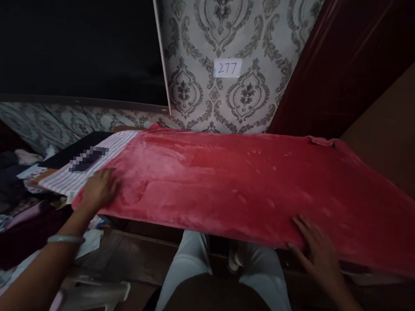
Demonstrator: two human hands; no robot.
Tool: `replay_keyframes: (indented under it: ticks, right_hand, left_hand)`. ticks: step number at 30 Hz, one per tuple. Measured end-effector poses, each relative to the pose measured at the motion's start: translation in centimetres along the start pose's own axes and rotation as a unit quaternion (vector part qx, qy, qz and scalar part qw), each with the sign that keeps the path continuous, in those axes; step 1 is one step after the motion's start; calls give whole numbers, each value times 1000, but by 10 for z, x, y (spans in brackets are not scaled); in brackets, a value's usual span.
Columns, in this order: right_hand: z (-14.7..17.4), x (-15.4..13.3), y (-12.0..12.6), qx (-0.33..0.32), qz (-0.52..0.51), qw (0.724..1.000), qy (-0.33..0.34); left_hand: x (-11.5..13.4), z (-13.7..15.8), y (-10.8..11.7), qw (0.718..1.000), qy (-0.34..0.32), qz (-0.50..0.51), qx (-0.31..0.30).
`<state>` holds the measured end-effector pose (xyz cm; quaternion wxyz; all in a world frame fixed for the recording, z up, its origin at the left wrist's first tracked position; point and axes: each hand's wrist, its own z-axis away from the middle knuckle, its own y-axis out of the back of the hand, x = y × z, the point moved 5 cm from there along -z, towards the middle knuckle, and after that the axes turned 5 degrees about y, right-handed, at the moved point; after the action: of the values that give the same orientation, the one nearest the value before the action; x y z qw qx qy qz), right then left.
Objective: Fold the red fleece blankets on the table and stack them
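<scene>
One red plush cloth (208, 180) lies spread nearly flat beneath the left grip (99, 188) and right grip (316, 246); its pile shows paler patches nearest the left grip. Left grip: laid on the near-left corner; pinching cannot be determined. Right grip: fingers spread across the near edge. Quantities: one striped cloth (75, 178), left of the left grip; one "277" label (227, 68), beyond and between both grips.

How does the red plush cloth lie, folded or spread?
Spread: the red plush cloth lies broad, nearly flat, under the left hand and the right hand. Hidden folds: cannot tell.
</scene>
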<state>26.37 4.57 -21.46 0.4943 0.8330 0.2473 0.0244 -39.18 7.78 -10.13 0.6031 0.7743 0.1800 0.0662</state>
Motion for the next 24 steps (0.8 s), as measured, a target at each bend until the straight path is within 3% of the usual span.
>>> replay_keyframes:
  ticks: [2, 5, 8, 13, 19, 24]
  right_hand:
    - [2, -15, 0, 3, 42, 999, 6]
    - [0, -33, -4, 14, 101, 995, -9]
    - [-2, -42, -6, 37, 124, 991, -29]
    - [3, -43, -2, 90, 82, 992, 10]
    - [11, -41, 1, 112, 10, 993, 44]
    - [2, -42, 7, 120, -1, 992, 37]
  left_hand:
    - [39, 22, -6, 991, -114, 65, -6]
    - [96, 66, -20, 956, -262, 130, -5]
    - [133, 104, -31, 930, -346, 118, 44]
    - [145, 116, -40, 935, -334, 61, 98]
    - [151, 129, -28, 880, -430, 111, 167]
    - [159, 130, -19, 872, -428, 131, 196]
